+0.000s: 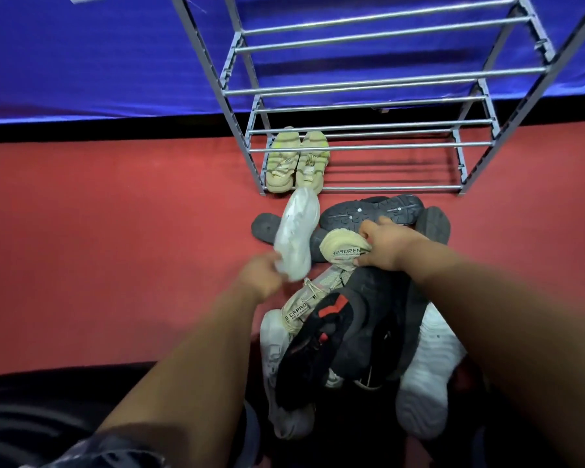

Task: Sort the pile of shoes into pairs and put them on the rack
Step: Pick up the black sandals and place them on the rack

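Note:
A grey metal shoe rack (355,189) stands on the red floor ahead; a beige pair of sneakers (298,162) sits at the left of its lowest shelf. In front of it lies the pile of shoes (352,309). My left hand (262,276) grips a white shoe (296,234) by its heel, sole up, blurred, lifted above the pile's left side. My right hand (384,246) clutches a cream shoe (341,248) with lettering on its heel, on top of the pile. A black shoe with a red patch (321,336) lies below.
Black soles (372,211) lie upturned at the pile's far side, white shoes (426,376) at its near side. A blue cloth wall (98,55) hangs behind the rack. The rack's upper shelves hold nothing. Red floor (115,248) stretches to the left.

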`<action>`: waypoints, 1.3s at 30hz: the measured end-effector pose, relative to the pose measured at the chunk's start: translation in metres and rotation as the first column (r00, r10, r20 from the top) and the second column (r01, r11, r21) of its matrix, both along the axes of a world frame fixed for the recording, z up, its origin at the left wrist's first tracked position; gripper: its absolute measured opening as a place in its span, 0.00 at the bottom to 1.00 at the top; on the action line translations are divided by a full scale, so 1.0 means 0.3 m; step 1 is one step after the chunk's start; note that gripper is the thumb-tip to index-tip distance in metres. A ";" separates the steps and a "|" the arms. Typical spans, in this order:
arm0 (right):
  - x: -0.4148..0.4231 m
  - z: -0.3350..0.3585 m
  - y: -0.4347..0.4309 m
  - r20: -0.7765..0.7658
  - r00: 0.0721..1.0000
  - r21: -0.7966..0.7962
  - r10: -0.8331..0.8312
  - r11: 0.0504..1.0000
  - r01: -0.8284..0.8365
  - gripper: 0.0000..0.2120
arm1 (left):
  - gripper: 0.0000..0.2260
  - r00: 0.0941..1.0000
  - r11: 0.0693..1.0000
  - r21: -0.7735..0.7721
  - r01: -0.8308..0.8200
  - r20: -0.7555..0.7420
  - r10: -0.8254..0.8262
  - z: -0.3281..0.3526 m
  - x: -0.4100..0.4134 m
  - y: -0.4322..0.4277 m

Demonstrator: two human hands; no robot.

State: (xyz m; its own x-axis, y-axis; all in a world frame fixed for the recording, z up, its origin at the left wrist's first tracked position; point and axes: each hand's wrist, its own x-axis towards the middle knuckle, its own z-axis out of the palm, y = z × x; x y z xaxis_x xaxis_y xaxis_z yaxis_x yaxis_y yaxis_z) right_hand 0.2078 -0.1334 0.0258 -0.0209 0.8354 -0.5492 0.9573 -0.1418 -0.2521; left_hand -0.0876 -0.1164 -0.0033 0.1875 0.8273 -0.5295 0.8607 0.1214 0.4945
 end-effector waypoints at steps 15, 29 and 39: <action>-0.005 -0.054 -0.026 0.188 0.973 0.010 -0.137 0.990 0.138 0.22 | 0.12 0.911 0.958 -0.153 0.244 -0.302 -0.280 -0.131 0.103 -0.066; 0.168 0.010 -0.158 0.222 0.891 -0.078 -0.396 0.903 0.421 0.32 | 0.27 0.958 0.937 -0.203 0.286 0.053 -0.281 -0.008 0.275 -0.126; 0.181 0.238 -0.062 -0.331 0.748 0.264 -0.575 0.705 0.658 0.11 | 0.18 0.987 0.985 -0.168 -0.027 0.154 0.053 -0.027 0.146 -0.075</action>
State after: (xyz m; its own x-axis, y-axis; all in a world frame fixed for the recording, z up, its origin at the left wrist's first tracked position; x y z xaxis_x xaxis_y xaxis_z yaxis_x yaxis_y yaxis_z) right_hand 0.2621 -0.1519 0.0973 0.4894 0.8292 -0.2700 0.6027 -0.5453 -0.5826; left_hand -0.0437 -0.1388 -0.0114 0.2476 0.7397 -0.6257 0.7666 0.2454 0.5934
